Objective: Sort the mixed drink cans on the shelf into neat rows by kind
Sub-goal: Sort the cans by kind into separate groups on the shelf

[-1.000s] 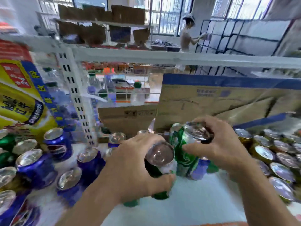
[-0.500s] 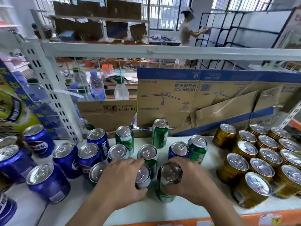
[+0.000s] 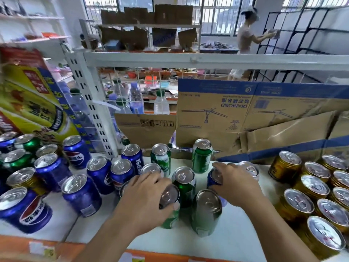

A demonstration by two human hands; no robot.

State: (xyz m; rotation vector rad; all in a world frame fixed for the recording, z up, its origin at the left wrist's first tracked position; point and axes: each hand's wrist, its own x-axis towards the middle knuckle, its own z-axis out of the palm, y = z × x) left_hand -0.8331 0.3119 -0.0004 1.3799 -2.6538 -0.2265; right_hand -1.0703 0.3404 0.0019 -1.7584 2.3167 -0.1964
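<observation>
A flattened cardboard panel [image 3: 213, 108] printed upside down with DIAMOND leans at the back, a smaller cardboard piece [image 3: 145, 127] beside it; plastic water bottles [image 3: 161, 104] stand farther back; a yellow-and-blue carton [image 3: 28, 99] sits far left; a distant person [image 3: 245, 37] reaches toward a black wire rack [image 3: 302, 29].

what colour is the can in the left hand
The can in the left hand is green and white; head view.

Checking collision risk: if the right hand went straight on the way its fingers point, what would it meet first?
The right hand grips a blue can, fingers pointing left and toward the back of the shelf. Carried on, it would likely meet the green can standing by the cardboard first, though depth is unclear.
</observation>
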